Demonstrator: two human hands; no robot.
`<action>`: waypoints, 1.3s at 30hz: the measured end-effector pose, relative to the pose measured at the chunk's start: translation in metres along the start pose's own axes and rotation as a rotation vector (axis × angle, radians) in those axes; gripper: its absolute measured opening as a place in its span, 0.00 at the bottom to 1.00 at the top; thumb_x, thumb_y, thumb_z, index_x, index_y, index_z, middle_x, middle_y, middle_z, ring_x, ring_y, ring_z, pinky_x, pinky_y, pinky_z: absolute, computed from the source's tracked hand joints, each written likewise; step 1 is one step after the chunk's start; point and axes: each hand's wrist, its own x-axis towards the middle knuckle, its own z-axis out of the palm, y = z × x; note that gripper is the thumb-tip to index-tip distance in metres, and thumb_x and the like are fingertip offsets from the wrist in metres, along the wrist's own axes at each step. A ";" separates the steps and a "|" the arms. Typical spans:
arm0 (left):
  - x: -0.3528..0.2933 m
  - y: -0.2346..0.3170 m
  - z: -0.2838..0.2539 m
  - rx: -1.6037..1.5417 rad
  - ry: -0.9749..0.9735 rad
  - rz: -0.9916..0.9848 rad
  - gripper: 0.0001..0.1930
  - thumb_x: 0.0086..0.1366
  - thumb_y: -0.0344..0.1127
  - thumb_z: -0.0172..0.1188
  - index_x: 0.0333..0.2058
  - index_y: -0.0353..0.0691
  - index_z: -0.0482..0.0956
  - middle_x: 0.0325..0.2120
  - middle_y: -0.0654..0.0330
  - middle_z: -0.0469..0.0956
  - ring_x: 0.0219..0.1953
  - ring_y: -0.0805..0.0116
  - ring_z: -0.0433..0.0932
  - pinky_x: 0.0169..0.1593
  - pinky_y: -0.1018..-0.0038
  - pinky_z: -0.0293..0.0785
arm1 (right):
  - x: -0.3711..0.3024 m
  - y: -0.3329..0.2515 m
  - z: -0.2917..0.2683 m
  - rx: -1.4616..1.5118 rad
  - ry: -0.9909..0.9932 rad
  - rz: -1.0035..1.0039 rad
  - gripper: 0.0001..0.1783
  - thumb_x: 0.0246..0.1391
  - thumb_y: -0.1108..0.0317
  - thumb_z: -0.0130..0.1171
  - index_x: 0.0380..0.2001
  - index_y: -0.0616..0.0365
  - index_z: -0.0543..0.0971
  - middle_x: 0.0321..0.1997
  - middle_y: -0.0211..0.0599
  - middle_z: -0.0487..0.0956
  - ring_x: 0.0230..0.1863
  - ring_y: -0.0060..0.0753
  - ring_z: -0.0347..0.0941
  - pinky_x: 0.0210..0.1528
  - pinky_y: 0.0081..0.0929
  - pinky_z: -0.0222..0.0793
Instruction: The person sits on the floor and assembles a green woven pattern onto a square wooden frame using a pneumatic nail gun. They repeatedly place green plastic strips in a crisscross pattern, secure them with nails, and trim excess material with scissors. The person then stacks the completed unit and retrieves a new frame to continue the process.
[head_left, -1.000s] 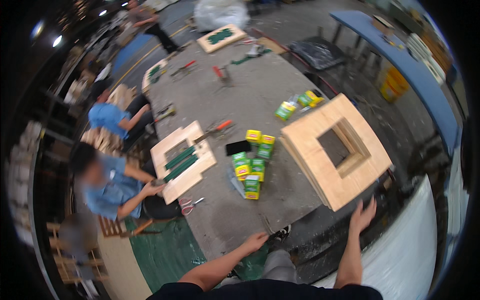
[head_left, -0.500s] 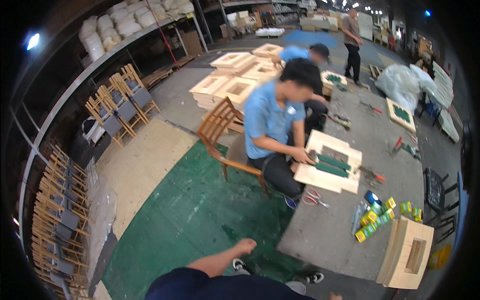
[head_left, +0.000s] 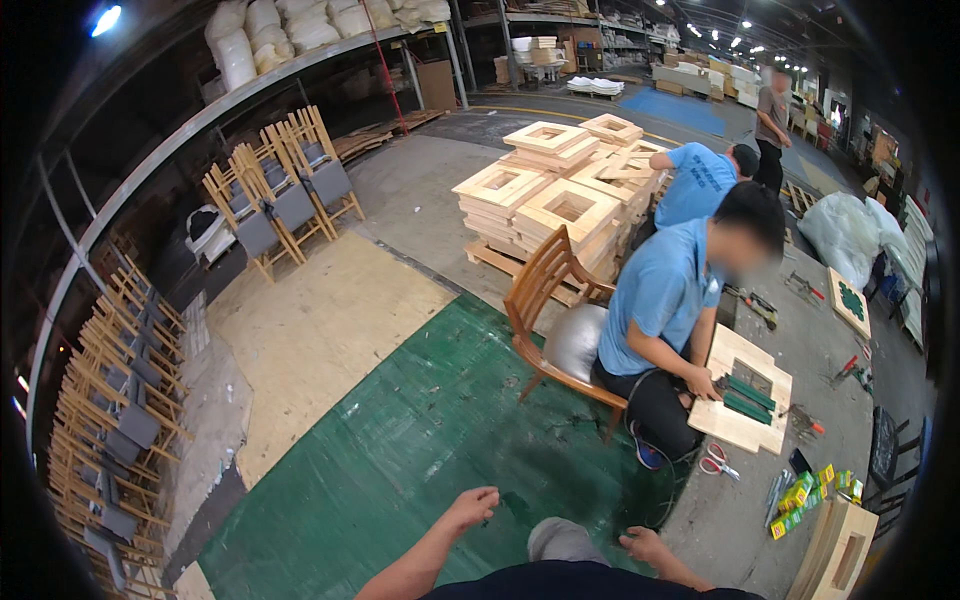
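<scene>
My left hand point(head_left: 470, 508) hangs in front of me above the green floor point(head_left: 400, 440), its fingers curled in and nothing visible in them. Low at my other side is my right hand point(head_left: 645, 547), loosely closed beside the near end of the grey worktable point(head_left: 715, 515); I see nothing in it. Neither hand touches the table. Nearest on the tabletop are red-handled scissors point(head_left: 716, 461). Beyond them, a seated co-worker point(head_left: 660, 300) in a blue shirt handles a pale wooden panel point(head_left: 728, 427) with dark green strips point(head_left: 748, 398) on it.
Yellow-green boxes point(head_left: 797, 497) and stacked wooden frames point(head_left: 848, 550) occupy the table's near right. A wooden armchair point(head_left: 540, 315) stands behind the co-worker. Ahead are pallets of wooden frames point(head_left: 565, 200); stacked chairs point(head_left: 130, 430) line the left. Another worker point(head_left: 695, 185) bends farther back.
My view has swung left, so the table and co-worker sit farther right. My right hand has come more fully into view, and my left hand remains in front of me.
</scene>
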 end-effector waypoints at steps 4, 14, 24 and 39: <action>0.033 0.049 -0.097 -0.192 0.061 0.094 0.30 0.73 0.50 0.56 0.67 0.40 0.68 0.56 0.61 0.77 0.48 0.72 0.78 0.49 0.75 0.72 | 0.050 -0.103 0.023 -0.205 -0.147 -0.062 0.38 0.58 0.47 0.66 0.64 0.61 0.73 0.44 0.48 0.86 0.46 0.36 0.83 0.50 0.32 0.75; 0.050 0.008 -0.292 -0.335 0.734 -0.509 0.25 0.69 0.45 0.59 0.58 0.34 0.76 0.44 0.53 0.81 0.45 0.63 0.81 0.41 0.66 0.79 | 0.213 -0.452 0.054 -0.338 -0.230 -0.480 0.42 0.60 0.37 0.59 0.64 0.62 0.72 0.55 0.48 0.82 0.55 0.43 0.79 0.57 0.35 0.74; 0.178 0.041 -0.434 -0.401 0.594 -0.665 0.23 0.70 0.45 0.57 0.55 0.35 0.78 0.40 0.54 0.82 0.34 0.63 0.80 0.32 0.67 0.75 | 0.325 -0.772 0.098 0.148 -0.356 -0.415 0.34 0.69 0.44 0.51 0.66 0.59 0.69 0.57 0.41 0.78 0.52 0.36 0.78 0.54 0.38 0.73; 0.554 0.443 -0.794 -0.099 0.585 0.019 0.22 0.74 0.43 0.52 0.61 0.38 0.72 0.44 0.55 0.82 0.33 0.67 0.82 0.32 0.72 0.73 | 0.500 -0.908 0.071 0.798 -0.162 -0.021 0.44 0.68 0.37 0.49 0.71 0.61 0.59 0.58 0.54 0.75 0.54 0.51 0.76 0.57 0.52 0.71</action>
